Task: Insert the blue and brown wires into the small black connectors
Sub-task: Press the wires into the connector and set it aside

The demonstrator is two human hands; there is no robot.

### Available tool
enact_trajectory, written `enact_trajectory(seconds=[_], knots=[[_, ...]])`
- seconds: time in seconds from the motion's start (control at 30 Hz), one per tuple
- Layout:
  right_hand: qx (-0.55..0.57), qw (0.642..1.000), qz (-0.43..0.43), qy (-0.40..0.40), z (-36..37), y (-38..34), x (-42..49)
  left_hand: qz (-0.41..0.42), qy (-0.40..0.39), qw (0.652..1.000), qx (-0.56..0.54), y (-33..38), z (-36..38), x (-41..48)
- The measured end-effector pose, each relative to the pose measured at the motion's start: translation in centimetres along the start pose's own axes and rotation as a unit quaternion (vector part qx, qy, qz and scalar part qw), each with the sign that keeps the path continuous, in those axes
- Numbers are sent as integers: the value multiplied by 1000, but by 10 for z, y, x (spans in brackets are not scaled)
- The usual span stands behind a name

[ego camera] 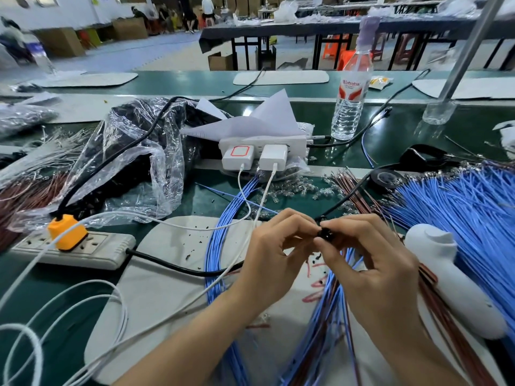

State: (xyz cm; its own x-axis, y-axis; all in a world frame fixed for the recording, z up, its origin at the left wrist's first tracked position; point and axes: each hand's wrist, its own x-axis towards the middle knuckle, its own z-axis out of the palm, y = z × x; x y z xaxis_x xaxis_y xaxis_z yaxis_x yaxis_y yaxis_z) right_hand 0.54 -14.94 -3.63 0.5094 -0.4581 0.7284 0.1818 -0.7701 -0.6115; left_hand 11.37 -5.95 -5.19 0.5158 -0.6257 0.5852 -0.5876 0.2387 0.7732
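A small black connector [324,234] is pinched between the fingertips of my left hand [274,257] and my right hand [370,263], held above the grey mat [156,288]. A black cable [351,196] runs from the connector up to the right. Under my hands lie blue wires [323,324] mixed with brown wires [328,330]. A big fan of blue wires [473,207] spreads at the right. More brown wires [359,185] lie behind my hands. Whether a wire sits in the connector is hidden by my fingers.
A grey power strip [75,246] with an orange plug [67,231] lies at the left. White chargers [256,154], a crumpled plastic bag [133,157], a water bottle [351,90], a white handheld tool [446,280] and black tape [386,178] surround the mat. White cables [83,316] loop at the lower left.
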Motion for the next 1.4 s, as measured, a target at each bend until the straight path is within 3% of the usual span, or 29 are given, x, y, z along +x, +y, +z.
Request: enact_trajectory(seconds=[0.6, 1.03, 1.4], knots=[[38, 999, 11, 0, 2, 6, -1, 24, 1, 999, 39, -7, 3, -2], [71, 997, 9, 7, 5, 4, -2, -14, 2, 999, -38, -5, 6, -5], [92, 995, 32, 7, 5, 4, -3, -26, 5, 999, -32, -2, 6, -5]])
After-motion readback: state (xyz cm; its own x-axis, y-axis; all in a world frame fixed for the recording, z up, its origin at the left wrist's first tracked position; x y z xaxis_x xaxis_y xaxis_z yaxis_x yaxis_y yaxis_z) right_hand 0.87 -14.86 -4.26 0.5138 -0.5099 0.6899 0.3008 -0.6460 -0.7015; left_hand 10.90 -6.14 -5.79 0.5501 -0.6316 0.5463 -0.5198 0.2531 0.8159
